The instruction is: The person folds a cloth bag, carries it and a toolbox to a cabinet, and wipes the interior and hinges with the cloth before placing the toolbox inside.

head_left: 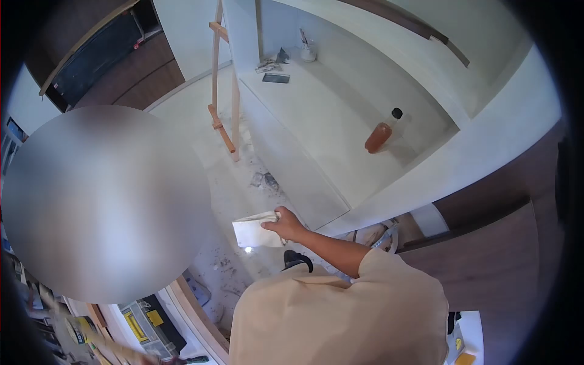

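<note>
Right hand pinches a folded white rectangular cloth by its right end, above the pale floor; the left hand is out of view. Probably light and soft, the cloth grips best across its folds.

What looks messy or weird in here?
Crumpled dark scraps lie on the pale floor near the white platform, with small bits strewn about. They look odd because they stand out like litter. The folded white cloth in the right hand looks fine.
</note>
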Demonstrator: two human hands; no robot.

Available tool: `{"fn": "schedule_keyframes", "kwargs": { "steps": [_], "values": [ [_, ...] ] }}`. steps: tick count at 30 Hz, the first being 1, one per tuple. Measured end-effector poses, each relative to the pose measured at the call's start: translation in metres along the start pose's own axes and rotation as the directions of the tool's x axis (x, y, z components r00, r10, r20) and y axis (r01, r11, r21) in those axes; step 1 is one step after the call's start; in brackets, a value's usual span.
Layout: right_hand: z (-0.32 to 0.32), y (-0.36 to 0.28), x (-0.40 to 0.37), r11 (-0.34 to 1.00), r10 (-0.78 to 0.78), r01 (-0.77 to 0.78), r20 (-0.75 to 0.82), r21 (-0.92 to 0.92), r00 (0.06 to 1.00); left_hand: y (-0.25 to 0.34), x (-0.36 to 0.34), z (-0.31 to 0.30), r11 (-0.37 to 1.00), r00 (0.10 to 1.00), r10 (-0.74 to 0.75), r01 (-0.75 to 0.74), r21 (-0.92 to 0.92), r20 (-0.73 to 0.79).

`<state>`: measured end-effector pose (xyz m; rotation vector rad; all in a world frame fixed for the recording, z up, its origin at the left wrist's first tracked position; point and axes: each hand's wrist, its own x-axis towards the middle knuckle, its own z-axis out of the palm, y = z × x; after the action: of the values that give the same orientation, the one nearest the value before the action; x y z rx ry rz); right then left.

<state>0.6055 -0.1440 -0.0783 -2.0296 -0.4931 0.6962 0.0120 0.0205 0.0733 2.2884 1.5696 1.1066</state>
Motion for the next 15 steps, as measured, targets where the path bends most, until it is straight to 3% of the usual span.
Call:
{"fn": "schedule_keyframes", "kwargs": {
  "steps": [1,2,3,4,5,7,9,11,14,15],
  "values": [
    [-0.009,-0.003,-0.001,1.0,0.004,-0.004,-0.001,0.01,1.0,-0.015,0.018,0.05,0.789,0.966,-0.173,0.253,-0.56,0.194],
    [-0.021,-0.013,-0.003,1.0,0.014,-0.014,0.004,0.019,1.0,0.069,0.034,0.082,0.433,0.771,-0.539,0.599,-0.674,0.339],
    [-0.03,-0.02,-0.008,0.999,0.027,-0.028,0.014,0.025,1.0,0.102,0.038,0.117,0.428,0.723,-0.634,0.622,-0.655,0.273],
    [-0.036,-0.024,-0.014,1.0,-0.004,0.005,0.042,-0.021,0.999,0.136,0.046,0.152,0.514,0.761,-0.539,0.636,-0.575,0.36],
    [-0.045,-0.029,-0.013,0.997,-0.045,0.05,0.065,-0.066,0.997,0.176,0.061,0.172,0.602,0.748,-0.31,0.632,-0.489,0.586],
    [-0.059,-0.032,-0.008,0.971,-0.161,0.177,0.111,-0.159,0.981,0.188,0.066,0.24,0.479,0.655,-0.18,0.71,-0.516,0.734],
    [-0.075,-0.031,-0.002,0.909,-0.293,0.327,0.161,-0.258,0.942,0.196,0.066,0.282,0.266,0.55,-0.017,0.807,-0.527,0.835],
    [-0.086,-0.031,0.002,0.876,-0.35,0.373,0.127,-0.305,0.928,0.234,0.074,0.3,0.181,0.507,0.1,0.837,-0.517,0.856],
    [-0.098,-0.06,0.002,0.806,-0.385,0.437,0.207,-0.4,0.899,0.235,0.092,0.342,0.511,0.465,0.15,0.719,-0.471,0.872],
    [-0.099,-0.073,0.0,0.781,-0.38,0.456,0.255,-0.426,0.889,0.236,0.103,0.35,0.706,0.448,0.142,0.58,-0.407,0.883]
  ]
}}
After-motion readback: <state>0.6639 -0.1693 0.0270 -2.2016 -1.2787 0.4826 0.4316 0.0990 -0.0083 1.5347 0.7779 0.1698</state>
